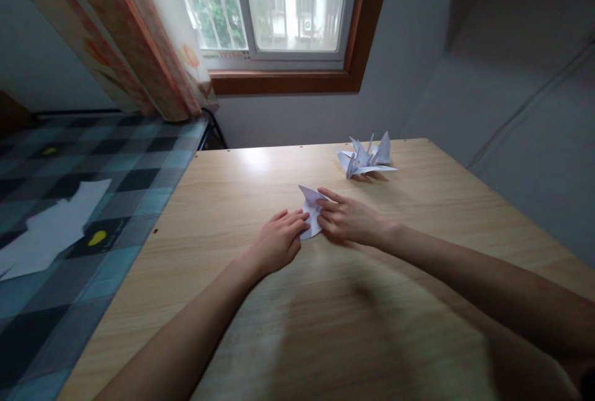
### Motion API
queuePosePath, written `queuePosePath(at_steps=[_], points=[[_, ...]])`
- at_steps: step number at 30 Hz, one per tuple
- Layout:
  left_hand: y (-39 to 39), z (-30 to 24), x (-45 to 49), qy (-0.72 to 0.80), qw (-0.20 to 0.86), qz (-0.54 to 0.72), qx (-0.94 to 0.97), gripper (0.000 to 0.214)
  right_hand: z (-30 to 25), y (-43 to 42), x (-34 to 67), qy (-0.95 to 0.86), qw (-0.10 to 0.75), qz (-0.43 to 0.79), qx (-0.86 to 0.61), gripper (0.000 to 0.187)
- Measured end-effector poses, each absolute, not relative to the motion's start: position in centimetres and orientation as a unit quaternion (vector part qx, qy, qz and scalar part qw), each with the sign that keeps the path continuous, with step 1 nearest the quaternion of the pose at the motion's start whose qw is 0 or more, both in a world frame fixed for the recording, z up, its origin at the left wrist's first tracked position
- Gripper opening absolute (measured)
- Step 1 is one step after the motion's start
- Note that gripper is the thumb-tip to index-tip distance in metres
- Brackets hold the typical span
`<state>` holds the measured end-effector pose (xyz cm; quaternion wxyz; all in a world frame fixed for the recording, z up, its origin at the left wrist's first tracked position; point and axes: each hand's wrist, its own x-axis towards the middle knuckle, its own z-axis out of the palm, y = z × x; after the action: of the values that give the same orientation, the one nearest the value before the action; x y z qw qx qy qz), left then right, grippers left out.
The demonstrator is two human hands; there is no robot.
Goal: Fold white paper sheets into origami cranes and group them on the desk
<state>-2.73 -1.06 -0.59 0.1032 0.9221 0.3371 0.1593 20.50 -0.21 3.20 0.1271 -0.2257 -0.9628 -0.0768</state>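
A small piece of folded white paper (312,218) lies on the wooden table between my hands, its pointed upper corner raised. From the left, my left hand (282,237) rests its outstretched fingers on the paper's lower left edge; the thumb is mostly hidden below them. On the other side, my right hand (346,218) has its fingers bent and closed around the paper's right edge, with the index finger reaching over the top. Part of the paper is covered by the fingers of both hands.
Folded paper cranes (367,159) stand near the far right of the wooden table (223,202). Left of it, a lower surface with a checked cloth (134,202) carries white paper sheets (58,233). A curtain (139,29) hangs beside the barred window (288,4).
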Motion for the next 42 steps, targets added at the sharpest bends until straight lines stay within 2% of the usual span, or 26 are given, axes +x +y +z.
queuePosePath(at_steps=[3, 7, 10, 14, 21, 25, 28, 31, 34, 37, 40, 42], points=[[-1.0, -0.5, -2.8, 0.326, 0.122, 0.163, 0.923, 0.038, 4.2, -0.2, 20.6, -0.965, 0.123, -0.068, -0.222, 0.031], [-1.0, -0.5, -2.8, 0.327, 0.13, 0.179, 0.919, 0.023, 4.8, -0.4, 20.3, -0.964, 0.112, -0.079, -0.229, 0.027], [-1.0, -0.4, -2.7, 0.323, 0.123, 0.187, 0.919, 0.019, 4.7, -0.6, 20.1, -0.96, 0.122, -0.067, -0.241, 0.025], [-1.0, -0.4, -2.6, 0.317, 0.115, 0.189, 0.922, 0.013, 5.1, -0.8, 20.3, -0.957, 0.137, -0.058, -0.25, 0.03], [-1.0, -0.6, -2.6, 0.299, 0.088, 0.21, 0.927, 0.018, 6.3, -0.8, 20.9, -0.966, 0.097, -0.099, -0.217, 0.034], [-0.9, -0.9, -2.6, 0.316, 0.096, 0.24, 0.913, 0.024, 6.5, -0.5, 20.0, -0.954, 0.065, -0.169, -0.24, 0.03], [-0.9, -0.9, -2.6, 0.326, 0.099, 0.243, 0.908, 0.04, 6.6, -0.3, 19.2, -0.932, 0.009, -0.263, -0.248, 0.021], [-1.0, -0.8, -2.5, 0.298, 0.088, 0.228, 0.923, 0.032, 6.1, -0.1, 18.8, -0.914, -0.005, -0.315, -0.254, 0.018], [-1.1, -0.5, -2.4, 0.292, 0.067, 0.213, 0.93, 0.025, 4.8, 0.0, 19.1, -0.915, 0.051, -0.309, -0.255, 0.017], [-1.2, -0.2, -2.4, 0.297, 0.053, 0.206, 0.931, 0.022, 2.9, 0.1, 20.0, -0.917, 0.177, -0.277, -0.226, 0.019], [-1.3, 0.0, -2.4, 0.286, 0.048, 0.201, 0.936, 0.018, 1.0, 0.2, 20.5, -0.875, 0.33, -0.205, -0.289, 0.036], [-1.4, 0.1, -2.3, 0.272, 0.048, 0.192, 0.942, 0.016, -0.1, 0.3, 20.4, -0.828, 0.406, -0.103, -0.372, 0.052]])
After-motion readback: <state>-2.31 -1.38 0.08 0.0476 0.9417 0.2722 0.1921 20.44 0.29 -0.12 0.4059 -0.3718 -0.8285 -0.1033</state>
